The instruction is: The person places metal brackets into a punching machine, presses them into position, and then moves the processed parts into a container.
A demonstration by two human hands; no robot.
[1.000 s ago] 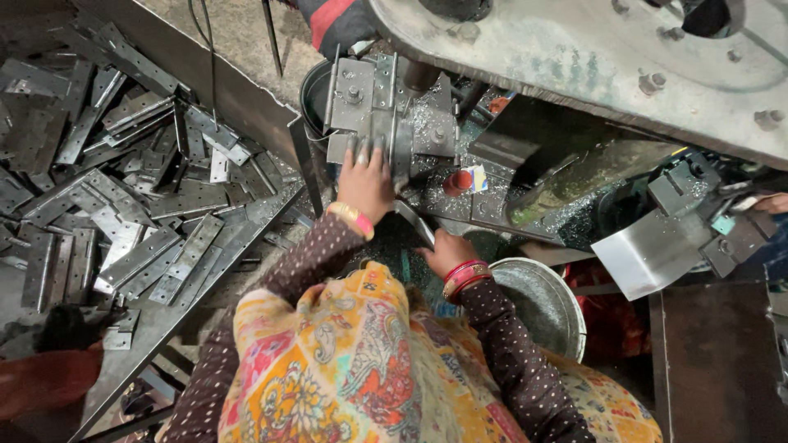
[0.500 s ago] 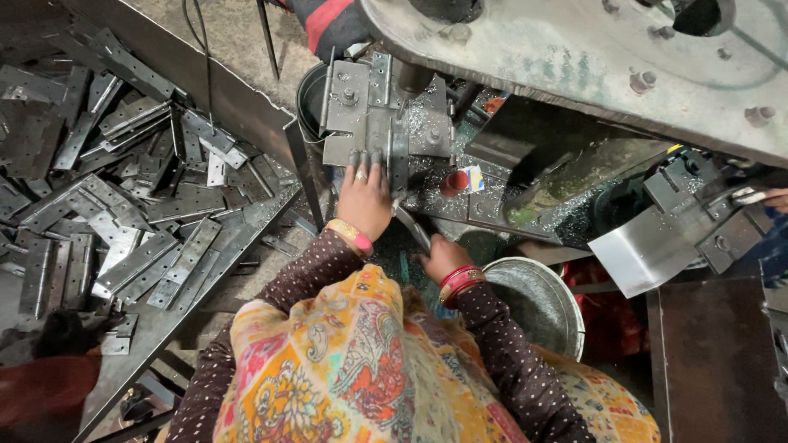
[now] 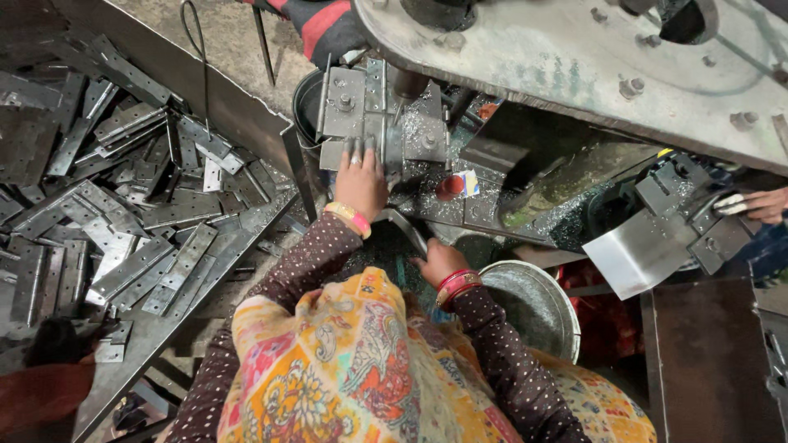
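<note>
1. Press die block (image 3: 382, 111): a grey steel fixture with bolts and plates, taken here as the landmark. It sits under the overhanging grey machine arm (image 3: 574, 74) and is strewn with bright metal chips.
2. Left hand (image 3: 359, 182): laid flat on the near edge of the die block, fingers stretched forward and spread, pressing a flat metal plate (image 3: 345, 152) against the block rather than gripping it. A ring shows on one finger, and a yellow and pink bangle circles the wrist.
3. Right hand (image 3: 435, 261): nearer the person than the die block and to its right, curled around a dark curved lever (image 3: 406, 226). The fingers are closed on it; their tips are hidden. Red bangles ring this wrist.
4. Round metal pan (image 3: 533, 303): just right of the right hand, well on the near side of the die block.
5. Heap of flat perforated hinge strips (image 3: 123, 213): far left of the die block, lying loose in a sloped metal tray (image 3: 238, 123).
6. Small red and white packet (image 3: 458, 185): just right of the die block, on the chip-covered machine bed.
7. Another person's hand (image 3: 759, 205): far right of the die block, touching a second dark fixture (image 3: 681, 205).
</note>
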